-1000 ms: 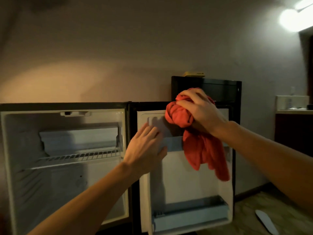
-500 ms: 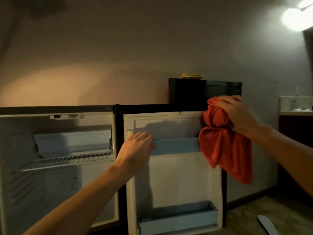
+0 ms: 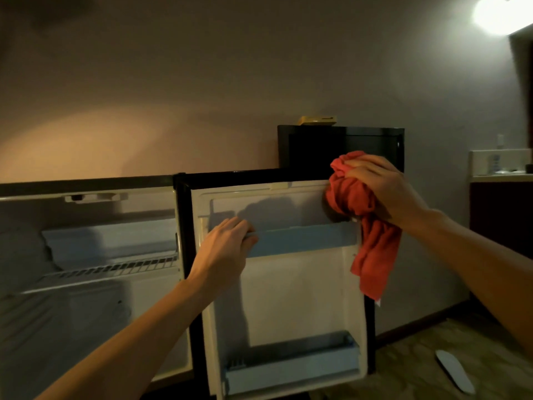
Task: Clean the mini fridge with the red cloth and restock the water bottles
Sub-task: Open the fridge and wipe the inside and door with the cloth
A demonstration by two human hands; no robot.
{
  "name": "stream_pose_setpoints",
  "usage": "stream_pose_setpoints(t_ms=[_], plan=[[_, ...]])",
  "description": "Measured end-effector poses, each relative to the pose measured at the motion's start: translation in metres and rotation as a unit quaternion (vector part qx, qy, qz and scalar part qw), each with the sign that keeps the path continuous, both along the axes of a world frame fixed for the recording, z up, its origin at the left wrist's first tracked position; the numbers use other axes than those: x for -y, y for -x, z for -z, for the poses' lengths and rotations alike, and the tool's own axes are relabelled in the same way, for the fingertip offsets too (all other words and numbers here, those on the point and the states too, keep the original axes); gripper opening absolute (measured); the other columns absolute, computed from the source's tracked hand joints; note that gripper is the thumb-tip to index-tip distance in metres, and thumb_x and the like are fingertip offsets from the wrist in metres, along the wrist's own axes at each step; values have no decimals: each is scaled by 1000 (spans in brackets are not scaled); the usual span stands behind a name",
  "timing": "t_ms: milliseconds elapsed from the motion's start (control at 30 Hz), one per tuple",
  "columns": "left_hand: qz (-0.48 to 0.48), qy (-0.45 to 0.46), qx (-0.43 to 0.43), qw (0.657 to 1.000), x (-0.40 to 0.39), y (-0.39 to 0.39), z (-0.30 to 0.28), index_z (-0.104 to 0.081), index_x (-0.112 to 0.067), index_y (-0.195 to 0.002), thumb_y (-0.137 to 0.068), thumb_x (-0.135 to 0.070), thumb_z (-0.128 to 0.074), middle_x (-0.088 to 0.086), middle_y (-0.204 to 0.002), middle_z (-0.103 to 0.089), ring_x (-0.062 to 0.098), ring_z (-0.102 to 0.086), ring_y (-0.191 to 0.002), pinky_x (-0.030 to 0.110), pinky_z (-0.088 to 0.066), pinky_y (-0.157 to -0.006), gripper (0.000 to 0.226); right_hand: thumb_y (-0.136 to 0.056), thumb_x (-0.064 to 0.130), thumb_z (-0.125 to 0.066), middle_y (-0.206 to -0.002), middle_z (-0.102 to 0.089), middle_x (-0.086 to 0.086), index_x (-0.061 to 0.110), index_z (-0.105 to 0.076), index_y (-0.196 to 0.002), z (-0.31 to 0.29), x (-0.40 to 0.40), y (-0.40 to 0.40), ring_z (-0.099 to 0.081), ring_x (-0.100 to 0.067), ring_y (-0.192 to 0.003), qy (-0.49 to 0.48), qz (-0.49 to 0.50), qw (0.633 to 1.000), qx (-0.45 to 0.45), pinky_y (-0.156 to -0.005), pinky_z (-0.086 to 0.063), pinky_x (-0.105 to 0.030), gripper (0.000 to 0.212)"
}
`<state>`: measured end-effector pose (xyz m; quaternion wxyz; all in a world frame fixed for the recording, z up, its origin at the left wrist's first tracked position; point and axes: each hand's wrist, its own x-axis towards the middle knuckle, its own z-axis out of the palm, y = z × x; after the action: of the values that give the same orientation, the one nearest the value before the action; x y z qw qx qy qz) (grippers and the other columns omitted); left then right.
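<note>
One red cloth [image 3: 366, 226], bunched in right hand [image 3: 380, 186], pressed at top right corner of open fridge door [image 3: 288, 298]. Soft, limp, light; tail hung free. Gather in fist. Left hand [image 3: 225, 249] gripped door shelf rail [image 3: 302, 239].

Red cloth [image 3: 372, 223] hides the fridge door's [image 3: 294, 295] upper right corner.

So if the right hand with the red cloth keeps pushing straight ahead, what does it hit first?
Probably the top right corner of the open fridge door: the red cloth in the right hand looks pressed there already, though depth is unclear.
</note>
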<state>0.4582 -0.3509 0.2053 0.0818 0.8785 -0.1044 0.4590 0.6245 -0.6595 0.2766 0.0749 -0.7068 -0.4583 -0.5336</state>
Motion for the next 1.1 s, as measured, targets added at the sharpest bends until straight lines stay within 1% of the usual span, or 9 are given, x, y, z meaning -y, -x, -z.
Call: stream_pose_setpoints(t_ms=[100,233,467,633,700,800,900,1000,1100], plan=[[5,-2,16,1000,1,-1,2,-58,-17,-83,-91,-29,-51,-4,-82,-54,22,-52,-81,40,-43,-69,16,-79,11,-70,-140,-52,-8,10,-52,-134,14,14,-5,-41,-28,-134,-39,-14,999,-29,-107,-39,-49,57],[-4,3,35,999,1,-2,4,-59,-15,-81,-89,-25,-53,-4,-79,-53,23,-52,-80,37,-38,-70,14,-73,31,-64,-127,-57,-21,-4,-57,-124,53,17,7,-48,-35,-124,-114,-39,990,-70,-103,-42,-48,62],[-26,2,40,999,2,-4,6,-55,-20,-80,-88,-25,-52,-6,-78,-51,23,-51,-81,34,-31,-69,10,-62,0,-79,-109,-64,-23,-8,-60,-109,92,27,8,-58,-42,-107,-137,-36,983,-121,-88,-52,-40,52],[-62,7,45,997,7,-6,12,-60,-18,-88,-91,-27,-48,0,-84,-57,28,-53,-86,41,-37,-72,15,-67,16,-72,-114,-61,-24,4,-55,-119,84,49,4,-59,-35,-107,-81,-57,988,-115,-95,-45,-31,56],[-77,14,50,996,11,-5,14,-61,-17,-91,-93,-27,-47,2,-86,-58,29,-53,-87,41,-36,-74,17,-78,28,-68,-120,-60,-21,11,-55,-124,61,52,6,-57,-33,-114,-97,-86,985,-115,-101,-43,-36,51],[-90,19,61,994,13,-2,17,-61,-16,-91,-94,-26,-47,4,-86,-57,29,-52,-85,42,-37,-74,18,-91,41,-61,-109,-69,-18,9,-62,-116,31,31,10,-66,-38,-99,-163,-87,959,-214,-88,-54,-48,41],[-84,29,74,993,13,0,19,-60,-15,-90,-94,-23,-50,5,-84,-56,29,-50,-83,41,-34,-75,14,-94,46,-58,-114,-67,6,7,-53,-132,41,15,-8,-66,-26,-97,-205,-88,956,-191,-92,-51,-29,55],[-77,42,68,994,13,-2,18,-59,-15,-88,-93,-25,-48,4,-81,-54,29,-48,-81,41,-33,-73,16,-81,15,-66,-124,-60,-13,-1,-57,-125,66,17,5,-56,-30,-113,-154,-45,973,-164,-105,-32,-13,48],[-75,41,65,994,11,-5,15,-60,-14,-87,-90,-24,-49,4,-80,-55,30,-49,-82,40,-31,-73,15,-83,0,-67,-113,-63,-22,-10,-59,-116,93,20,12,-61,-35,-104,-187,-44,961,-198,-92,-39,-16,36]])
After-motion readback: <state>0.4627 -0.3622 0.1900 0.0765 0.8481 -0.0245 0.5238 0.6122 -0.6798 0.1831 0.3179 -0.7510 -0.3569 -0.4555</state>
